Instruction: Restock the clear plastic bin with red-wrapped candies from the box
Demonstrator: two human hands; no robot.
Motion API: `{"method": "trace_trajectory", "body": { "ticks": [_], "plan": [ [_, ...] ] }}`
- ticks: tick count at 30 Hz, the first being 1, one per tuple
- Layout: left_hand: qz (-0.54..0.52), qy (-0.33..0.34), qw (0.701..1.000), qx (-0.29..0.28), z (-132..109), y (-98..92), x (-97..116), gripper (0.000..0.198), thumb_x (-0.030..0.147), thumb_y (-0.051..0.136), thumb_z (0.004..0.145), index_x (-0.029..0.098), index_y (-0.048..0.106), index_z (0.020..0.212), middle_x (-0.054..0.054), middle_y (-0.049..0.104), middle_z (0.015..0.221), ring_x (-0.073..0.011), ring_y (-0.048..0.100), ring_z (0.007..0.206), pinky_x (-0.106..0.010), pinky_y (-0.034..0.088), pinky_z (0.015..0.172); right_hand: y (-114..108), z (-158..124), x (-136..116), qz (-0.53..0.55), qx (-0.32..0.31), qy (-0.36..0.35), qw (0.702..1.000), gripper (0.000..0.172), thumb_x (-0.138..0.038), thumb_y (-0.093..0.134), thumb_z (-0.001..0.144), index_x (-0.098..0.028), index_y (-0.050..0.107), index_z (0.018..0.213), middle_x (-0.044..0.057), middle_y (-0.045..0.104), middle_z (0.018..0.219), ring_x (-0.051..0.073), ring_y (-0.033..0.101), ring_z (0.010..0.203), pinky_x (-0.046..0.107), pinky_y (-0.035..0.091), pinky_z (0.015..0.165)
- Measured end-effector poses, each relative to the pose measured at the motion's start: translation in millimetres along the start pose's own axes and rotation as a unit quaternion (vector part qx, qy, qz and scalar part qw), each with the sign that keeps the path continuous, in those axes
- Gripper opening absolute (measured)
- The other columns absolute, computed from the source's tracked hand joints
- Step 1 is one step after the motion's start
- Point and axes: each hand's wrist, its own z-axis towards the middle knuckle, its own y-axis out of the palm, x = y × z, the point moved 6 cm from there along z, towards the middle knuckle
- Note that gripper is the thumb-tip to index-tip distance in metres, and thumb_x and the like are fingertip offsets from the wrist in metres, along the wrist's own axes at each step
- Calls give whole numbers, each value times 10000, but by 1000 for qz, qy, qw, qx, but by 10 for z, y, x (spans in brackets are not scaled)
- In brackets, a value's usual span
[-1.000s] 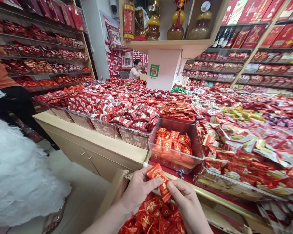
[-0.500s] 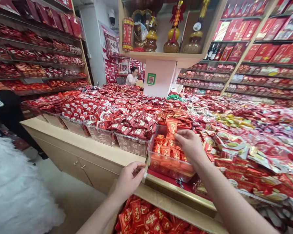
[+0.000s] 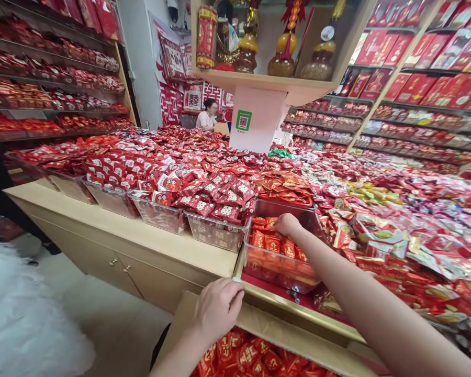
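My right hand point(image 3: 287, 225) reaches into a clear plastic bin point(image 3: 280, 269). Its fingers are closed and point down at a red wrapped packet with gold print, mostly covered by the hand. Similar red packets point(image 3: 272, 242) lie in rows inside the bin. Over the near rim of a cardboard box point(image 3: 269, 324), my left hand point(image 3: 220, 303) is held with curled fingers, close to the counter's edge; whatever they hold, if anything, is hidden. Below, the box contains many loose red packets point(image 3: 251, 356) of the same look.
Clear bins point(image 3: 217, 233) heaped with dark red packets line the wooden counter point(image 3: 141, 238) on the left. Colourful packets point(image 3: 400, 230) pile up on the right. A display cabinet point(image 3: 255, 78) overhangs the middle. A person point(image 3: 206, 116) sits behind; white fluffy material point(image 3: 31, 314) is at lower left.
My right hand has lowered the red packet from above the bin down among the rows. My left hand has shifted slightly right and down, its back now turned more upward.
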Motion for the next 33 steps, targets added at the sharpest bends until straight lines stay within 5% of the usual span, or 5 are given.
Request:
{"method": "trace_trajectory", "body": {
  "ticks": [3, 7, 16, 33],
  "plan": [
    [14, 19, 1000, 5, -15, 11, 20, 185, 171, 444, 817, 215, 622, 840, -11, 656, 766, -160, 595, 705, -272, 436, 641, -77, -32, -125, -159, -1, -25, 987, 155, -165, 580, 683, -110, 665, 801, 154, 662, 871, 244, 607, 859, 318, 462, 723],
    [28, 29, 999, 6, -24, 31, 34, 194, 168, 436, 822, 209, 624, 842, -21, 653, 750, -166, 589, 694, -280, 430, 638, -95, -113, -487, -156, -20, -157, 975, 244, -189, 472, 788, -139, 676, 913, 92, 673, 934, 190, 590, 898, 253, 412, 779],
    [40, 34, 999, 12, -49, 37, 43, 208, 161, 419, 821, 203, 621, 840, -28, 647, 726, -166, 581, 682, -286, 426, 631, 161, -125, -557, -230, -103, -244, 937, 138, -187, 634, 652, -169, 694, 775, 81, 604, 975, 174, 554, 879, 213, 392, 772],
    [70, 25, 997, 1, -51, 56, 44, 196, 164, 411, 825, 203, 603, 820, -21, 627, 701, -171, 561, 653, -302, 414, 610, 295, 27, -547, -260, -134, -250, 923, 150, -173, 626, 626, -164, 654, 773, 86, 584, 973, 199, 528, 904, 246, 386, 736]
  ]
}}
